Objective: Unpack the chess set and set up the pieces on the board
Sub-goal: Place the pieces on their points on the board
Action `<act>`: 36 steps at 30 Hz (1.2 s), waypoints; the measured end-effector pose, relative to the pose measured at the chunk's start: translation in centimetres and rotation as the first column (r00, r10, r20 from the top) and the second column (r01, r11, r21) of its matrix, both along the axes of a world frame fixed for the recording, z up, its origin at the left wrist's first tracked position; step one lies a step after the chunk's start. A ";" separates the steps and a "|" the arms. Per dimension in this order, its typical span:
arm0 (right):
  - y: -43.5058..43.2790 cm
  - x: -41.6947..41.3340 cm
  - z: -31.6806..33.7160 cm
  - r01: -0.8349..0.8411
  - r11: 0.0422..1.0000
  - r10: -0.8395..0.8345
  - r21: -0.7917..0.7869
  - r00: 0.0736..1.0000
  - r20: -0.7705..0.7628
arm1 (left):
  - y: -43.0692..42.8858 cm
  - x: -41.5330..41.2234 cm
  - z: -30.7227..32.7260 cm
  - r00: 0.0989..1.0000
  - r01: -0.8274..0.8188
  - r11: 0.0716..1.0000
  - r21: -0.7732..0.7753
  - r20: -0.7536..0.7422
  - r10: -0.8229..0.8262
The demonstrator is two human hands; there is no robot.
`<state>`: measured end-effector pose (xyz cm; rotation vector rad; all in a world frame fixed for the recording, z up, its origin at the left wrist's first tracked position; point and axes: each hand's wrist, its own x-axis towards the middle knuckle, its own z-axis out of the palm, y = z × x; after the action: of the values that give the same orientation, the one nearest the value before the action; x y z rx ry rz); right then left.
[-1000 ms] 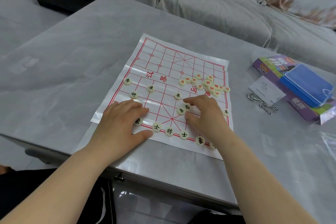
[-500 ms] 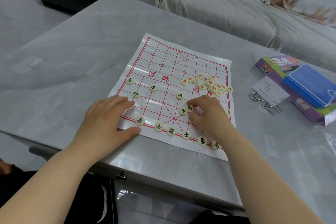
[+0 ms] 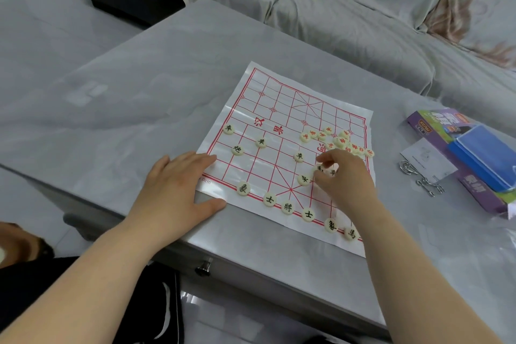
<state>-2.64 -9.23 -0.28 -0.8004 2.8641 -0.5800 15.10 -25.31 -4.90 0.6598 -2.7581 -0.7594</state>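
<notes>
A white sheet board [image 3: 279, 109] with a red grid lies on the grey table. Cream round pieces with black characters stand along its near edge [image 3: 287, 207] and in the near rows [image 3: 261, 143]. A loose heap of red-lettered pieces [image 3: 339, 141] lies at the board's right side. My left hand [image 3: 178, 190] rests flat on the board's near-left corner, fingers straight. My right hand [image 3: 344, 179] is over the right half of the board, its fingertips pinching a black-lettered piece [image 3: 320, 168]. Another black piece [image 3: 304, 179] lies just beside it.
A purple game box [image 3: 472, 190] with a blue case [image 3: 485, 156] on it sits at the right, with a white leaflet [image 3: 427, 160] and metal ring puzzles [image 3: 418, 176] beside it. A cloth-covered sofa [image 3: 349, 8] stands behind the table. The table's near edge [image 3: 251, 262] runs below the board.
My left hand has slid left off the near-row pieces to the board's corner, uncovering an elephant piece. My right hand's fingers have closed on a black piece.
</notes>
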 end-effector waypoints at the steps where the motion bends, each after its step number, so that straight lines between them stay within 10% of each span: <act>1: -0.4 0.7 0.3 0.001 0.999 -0.002 -0.050 1.000 -0.029 | 0.0 0.0 0.0 1.000 0.001 1.000 -0.001 0.011 -0.001; 8: -5.6 7.5 -1.1 -0.336 0.938 0.330 -0.082 0.941 -0.075 | -0.3 -0.1 0.2 1.000 -0.004 1.000 0.018 0.001 0.004; 19: -6.5 8.1 -2.3 -0.384 0.923 0.384 0.011 0.923 -0.034 | -0.8 0.0 0.1 1.000 0.006 1.000 0.021 0.010 -0.006; 36: 1.3 2.2 -1.0 -0.003 1.000 0.003 0.001 0.998 0.068 | -0.8 0.1 0.4 0.999 -0.026 1.000 -0.013 0.039 0.026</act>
<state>-0.42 -7.97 -1.33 -0.7695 2.8012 -0.5928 15.16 -26.15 -4.52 0.7143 -2.7815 -0.7308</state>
